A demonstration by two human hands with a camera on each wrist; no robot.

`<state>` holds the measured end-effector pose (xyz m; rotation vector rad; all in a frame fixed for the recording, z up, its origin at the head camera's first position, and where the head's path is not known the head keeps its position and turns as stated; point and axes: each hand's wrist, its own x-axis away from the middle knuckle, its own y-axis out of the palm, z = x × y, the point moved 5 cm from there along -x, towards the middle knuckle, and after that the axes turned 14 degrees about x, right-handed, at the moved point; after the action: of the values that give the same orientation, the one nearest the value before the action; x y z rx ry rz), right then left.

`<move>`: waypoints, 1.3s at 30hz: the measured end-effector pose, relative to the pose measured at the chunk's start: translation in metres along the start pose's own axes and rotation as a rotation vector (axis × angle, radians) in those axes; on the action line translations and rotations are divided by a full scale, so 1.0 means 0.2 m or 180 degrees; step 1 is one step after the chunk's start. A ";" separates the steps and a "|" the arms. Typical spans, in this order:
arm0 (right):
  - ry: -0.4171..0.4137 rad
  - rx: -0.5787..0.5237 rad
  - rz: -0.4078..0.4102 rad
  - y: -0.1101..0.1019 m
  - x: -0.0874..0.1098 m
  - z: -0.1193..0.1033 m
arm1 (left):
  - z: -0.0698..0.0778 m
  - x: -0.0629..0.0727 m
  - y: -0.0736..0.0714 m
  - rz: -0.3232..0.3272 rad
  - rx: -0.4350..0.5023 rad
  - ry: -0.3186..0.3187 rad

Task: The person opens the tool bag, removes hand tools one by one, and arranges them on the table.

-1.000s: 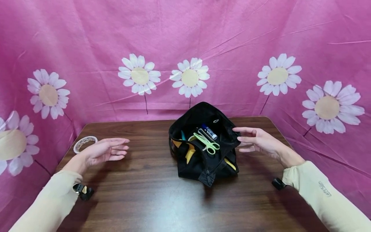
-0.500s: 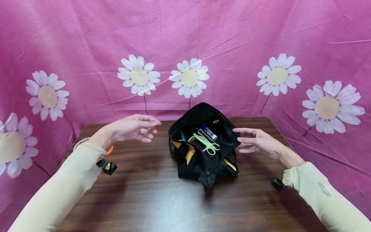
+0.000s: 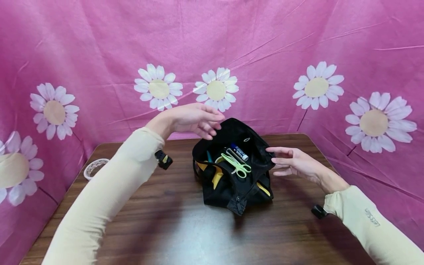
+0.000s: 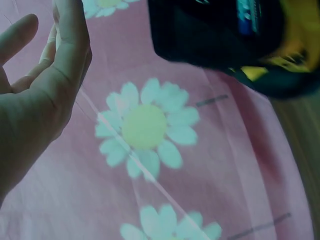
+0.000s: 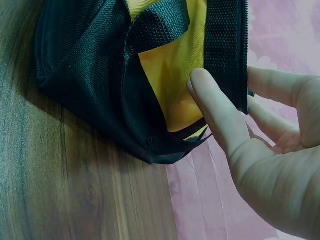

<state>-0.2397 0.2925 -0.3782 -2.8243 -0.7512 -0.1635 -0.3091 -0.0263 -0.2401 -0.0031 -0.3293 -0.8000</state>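
A black fabric bag (image 3: 218,195) with yellow parts stands on the table with its mouth spread wide. Inside lie light green scissors (image 3: 241,169), a blue and white tube (image 3: 240,152) and other slim items, partly hidden. My left hand (image 3: 195,119) hovers by the bag's far left rim, holding nothing, its fingers loosely bent. In the left wrist view the same hand (image 4: 47,85) appears apart from the bag (image 4: 200,35). My right hand (image 3: 294,163) holds the bag's right rim. The right wrist view puts the thumb (image 5: 215,107) on the near side, with fingertips behind the zipper edge.
A white ring (image 3: 94,168), apparently a tape roll, lies at the table's left edge. The brown wooden table (image 3: 185,235) meets a pink flowered cloth (image 3: 258,36) at its back and sides.
My left hand has moved up and to the right, from beside the white ring to the bag's far left rim. The right hand and the bag have stayed nearly still.
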 end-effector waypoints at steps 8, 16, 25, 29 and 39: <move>0.0025 0.0038 0.0029 0.00 0.00 0.01 | 0.04 -0.19 0.16 -0.0131 -0.0134 -0.0154; 0.0073 0.0055 0.0084 -0.01 0.01 0.02 | -0.09 -0.38 0.13 0.0215 -0.0140 -0.0511; -0.0062 -0.0053 -0.0045 0.00 0.01 0.02 | -0.39 -0.50 0.02 0.0715 0.0555 -0.0644; -0.0064 -0.0050 -0.0051 0.00 0.01 0.02 | -0.46 -0.52 0.02 0.0697 0.0580 -0.0624; -0.0021 -0.0046 -0.0016 0.01 0.01 0.03 | -0.54 -0.53 0.00 0.0664 0.0185 -0.0495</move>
<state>-0.2370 0.2929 -0.3843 -2.8380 -0.7618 -0.1612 -0.3471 0.0338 -0.3734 -0.0448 -0.4912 -0.5842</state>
